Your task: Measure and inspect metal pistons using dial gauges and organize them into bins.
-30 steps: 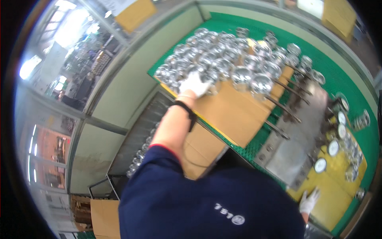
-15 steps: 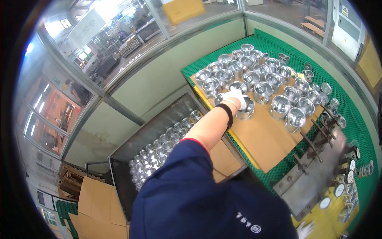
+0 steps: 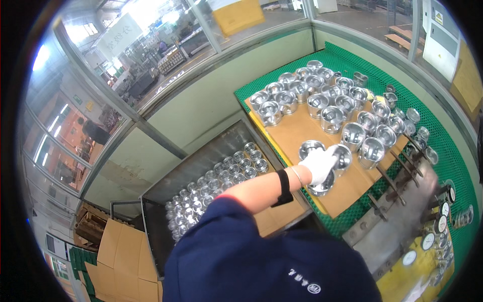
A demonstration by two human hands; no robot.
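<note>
My left hand [image 3: 320,165], in a white glove, is on the cardboard sheet [image 3: 287,133] amid three shiny metal pistons. Its fingers close around this cluster: one piston [image 3: 311,149] lies at the far side, another [image 3: 343,158] to the right, a third [image 3: 322,185] at the near side. The fingertips are partly hidden among them. Of my right hand [image 3: 416,291], only a smeared white glove shows at the lower right, by the yellow surface; its fingers cannot be made out. Many more pistons [image 3: 332,119] stand beyond on the same sheet.
A metal bin [image 3: 151,221] at the left holds rows of pistons on cardboard. Green mesh matting [image 3: 251,88] covers the bench. To the right stand a steel fixture with rods [image 3: 392,194] and several dial gauges [image 3: 427,241]. Folded cardboard [image 3: 121,256] lies at the lower left.
My left hand has come nearer and to the right across the cardboard, and three pistons have moved with it away from the group. The right hand has shifted slightly right.
</note>
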